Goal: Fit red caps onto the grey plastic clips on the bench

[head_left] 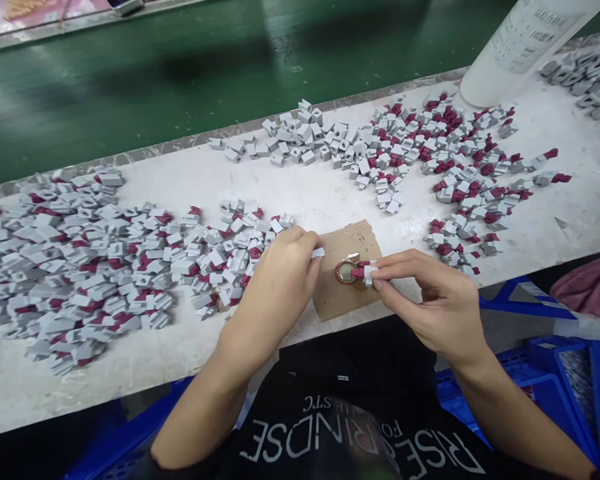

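- L hand (280,280): fingers curled, pinching a small grey block (318,253) at fingertips, just above left edge of the cardboard piece (343,300).
- R hand (425,300): thumb + forefinger closed on a grey block w/ red cap (364,272), red end touching the small round lid (346,272) sitting on the cardboard.
- Cardboard lies flat on white counter (300,187), near front edge, between both hands.
- Big pile of grey/red blocks (80,267) left of L hand; second pile (430,153) further back on the right.
- White bottle (520,47) back right, behind that pile.
- Green belt (180,73) runs beyond counter.
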### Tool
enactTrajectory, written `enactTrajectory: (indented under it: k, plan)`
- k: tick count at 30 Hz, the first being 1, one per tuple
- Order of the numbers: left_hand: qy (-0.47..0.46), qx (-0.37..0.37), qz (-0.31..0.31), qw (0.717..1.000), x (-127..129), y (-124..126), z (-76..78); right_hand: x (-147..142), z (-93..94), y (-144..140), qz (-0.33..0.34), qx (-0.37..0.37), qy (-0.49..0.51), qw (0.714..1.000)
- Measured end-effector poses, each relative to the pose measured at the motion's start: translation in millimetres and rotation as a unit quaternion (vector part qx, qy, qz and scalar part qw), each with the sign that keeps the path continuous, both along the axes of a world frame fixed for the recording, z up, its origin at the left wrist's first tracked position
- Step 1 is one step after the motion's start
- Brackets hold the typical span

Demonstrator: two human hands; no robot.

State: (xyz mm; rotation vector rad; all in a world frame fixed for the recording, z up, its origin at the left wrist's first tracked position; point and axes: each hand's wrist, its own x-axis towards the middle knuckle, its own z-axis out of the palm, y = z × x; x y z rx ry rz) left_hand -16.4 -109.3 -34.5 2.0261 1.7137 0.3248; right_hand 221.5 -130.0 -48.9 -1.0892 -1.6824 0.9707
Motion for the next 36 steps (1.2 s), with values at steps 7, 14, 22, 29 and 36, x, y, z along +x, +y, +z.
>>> enactTrajectory:
  k: [7,14,22,29,36]
  plan:
    - [-0.003,0.038,-0.02,0.999,2,3,2.3,2,0.3,1,-0.018,-0.025,0.013,0.999]
    - [-0.407,-0.069,0.093,0.906,11,10,12.5,6,-1.1,14,-0.112,-0.116,0.136,0.977]
    - [-0.554,-0.142,0.137,0.809,33,9,15.1,-4,4.9,17,-0.103,-0.107,0.173,0.974]
    - [-0.561,-0.17,0.136,0.799,34,7,13.8,-6,0.9,15,-0.121,-0.056,0.115,0.984]
    - [-0.563,-0.173,0.125,0.798,32,7,12.5,-4,8.9,15,-0.093,-0.086,0.11,0.986]
